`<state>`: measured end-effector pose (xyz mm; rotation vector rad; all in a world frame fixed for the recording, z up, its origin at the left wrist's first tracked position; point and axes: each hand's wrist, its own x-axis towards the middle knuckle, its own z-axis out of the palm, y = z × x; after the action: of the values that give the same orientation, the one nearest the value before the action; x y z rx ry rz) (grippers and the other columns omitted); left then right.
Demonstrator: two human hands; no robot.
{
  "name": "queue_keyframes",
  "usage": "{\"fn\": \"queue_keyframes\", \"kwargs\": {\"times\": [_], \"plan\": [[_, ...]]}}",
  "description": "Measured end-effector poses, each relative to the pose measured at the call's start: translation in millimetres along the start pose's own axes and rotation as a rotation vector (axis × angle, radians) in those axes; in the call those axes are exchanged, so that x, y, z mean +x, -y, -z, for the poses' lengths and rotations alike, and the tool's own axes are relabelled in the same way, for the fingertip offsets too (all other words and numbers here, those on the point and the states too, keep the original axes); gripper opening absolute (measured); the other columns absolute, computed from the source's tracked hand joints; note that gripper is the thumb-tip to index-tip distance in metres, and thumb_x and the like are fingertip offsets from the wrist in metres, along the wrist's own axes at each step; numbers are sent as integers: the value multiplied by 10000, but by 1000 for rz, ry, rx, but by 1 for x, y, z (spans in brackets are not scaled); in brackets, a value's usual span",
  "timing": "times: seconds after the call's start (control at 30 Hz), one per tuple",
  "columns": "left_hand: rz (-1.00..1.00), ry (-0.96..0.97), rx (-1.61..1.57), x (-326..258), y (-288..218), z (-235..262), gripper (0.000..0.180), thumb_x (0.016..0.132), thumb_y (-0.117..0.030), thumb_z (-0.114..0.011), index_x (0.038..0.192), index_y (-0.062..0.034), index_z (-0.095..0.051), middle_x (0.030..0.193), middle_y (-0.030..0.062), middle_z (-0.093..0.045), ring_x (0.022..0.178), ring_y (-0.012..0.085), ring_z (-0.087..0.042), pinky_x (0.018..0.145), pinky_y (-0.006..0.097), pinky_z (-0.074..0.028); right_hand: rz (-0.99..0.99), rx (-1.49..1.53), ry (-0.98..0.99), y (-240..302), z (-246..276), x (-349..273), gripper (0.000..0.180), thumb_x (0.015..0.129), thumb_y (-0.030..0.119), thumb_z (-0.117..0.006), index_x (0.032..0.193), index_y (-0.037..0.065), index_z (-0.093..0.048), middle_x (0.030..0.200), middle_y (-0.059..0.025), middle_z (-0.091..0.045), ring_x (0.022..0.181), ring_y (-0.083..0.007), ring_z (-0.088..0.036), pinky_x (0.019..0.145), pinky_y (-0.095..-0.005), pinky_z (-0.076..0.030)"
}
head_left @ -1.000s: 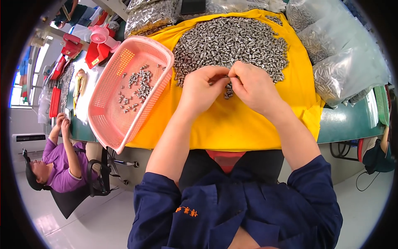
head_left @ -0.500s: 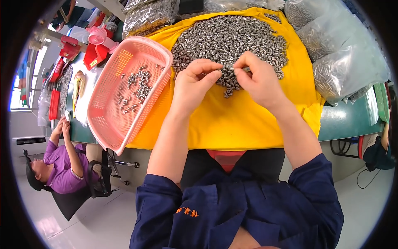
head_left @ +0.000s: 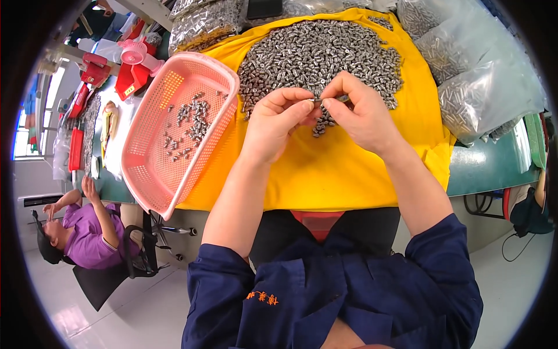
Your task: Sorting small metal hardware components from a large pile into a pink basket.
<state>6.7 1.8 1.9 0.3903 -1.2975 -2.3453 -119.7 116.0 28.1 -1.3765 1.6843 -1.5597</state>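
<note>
My left hand (head_left: 278, 121) pinches a small cylindrical metal part (head_left: 315, 100) between thumb and forefinger. Opposite it, my right hand (head_left: 361, 111) is closed on a slim grey rod-like piece (head_left: 344, 99), whose kind I cannot make out. The fingertips of both hands nearly meet, and the rod's near end is at the metal part. Beyond them spreads a large heap of similar small metal parts (head_left: 325, 55), lying on a yellow cloth (head_left: 325, 174). A few parts trail from the heap just below my fingers.
On the left a pink perforated basket (head_left: 131, 148) holds some loose metal parts. Clear bags of metal parts (head_left: 471, 102) line the right side; more packed bags (head_left: 206, 29) and a dark flat object (head_left: 264, 8) lie behind. A person in purple (head_left: 96, 247) sits at the left.
My hands have come together, so the left fingers' metal part now meets the rod from my right hand. The seated person has raised and parted their hands.
</note>
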Motion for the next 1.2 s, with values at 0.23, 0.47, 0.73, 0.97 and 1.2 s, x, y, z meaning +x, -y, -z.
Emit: {"fn": "queue_keyframes", "kwargs": {"times": [0.23, 0.47, 0.73, 0.97, 1.2], "plan": [[-31, 10, 47, 2, 3, -1, 129, 805, 15, -544, 927, -7, -577, 862, 98, -613, 770, 171, -602, 699, 261, -489, 31, -189, 12, 6, 0, -3, 57, 778, 53, -517, 816, 19, -493, 701, -92, -573, 618, -178, -586, 560, -272, -451], [-144, -38, 172, -2, -1, -3, 117, 776, 29, -579, 892, 9, -590, 834, 90, -622, 744, 144, -600, 684, 245, -490, 136, -153, -37, -4, -11, -3, 67, 784, 55, -510, 840, 32, -484, 656, -78, -552, 565, -190, -547, 528, -290, -428], [-458, -725, 1415, -48, -78, 19, 220, 718, 15, -615, 932, -33, -611, 845, 84, -631, 742, 149, -601, 686, 252, -470, 51, 60, -213, -8, 5, 2, 57, 806, 73, -526, 837, 29, -506, 678, 12, -507, 581, -40, -421, 514, -195, -366], [-629, -627, 1613, -50, -65, 11, 180, 706, -122, -637, 878, -66, -629, 873, 113, -621, 811, 274, -595, 719, 329, -470, 19, 54, -185, -9, 5, 3, 58, 796, 75, -536, 833, 33, -518, 683, 9, -526, 562, -34, -435, 506, -198, -378], [-259, -234, 1817, -15, -8, 6, 141, 726, -188, -600, 761, -54, -625, 765, 109, -594, 720, 292, -574, 662, 378, -465, 82, -73, -218, -8, 3, 3, 63, 797, 75, -536, 836, 29, -519, 678, -7, -534, 602, -62, -480, 535, -211, -387]]}}
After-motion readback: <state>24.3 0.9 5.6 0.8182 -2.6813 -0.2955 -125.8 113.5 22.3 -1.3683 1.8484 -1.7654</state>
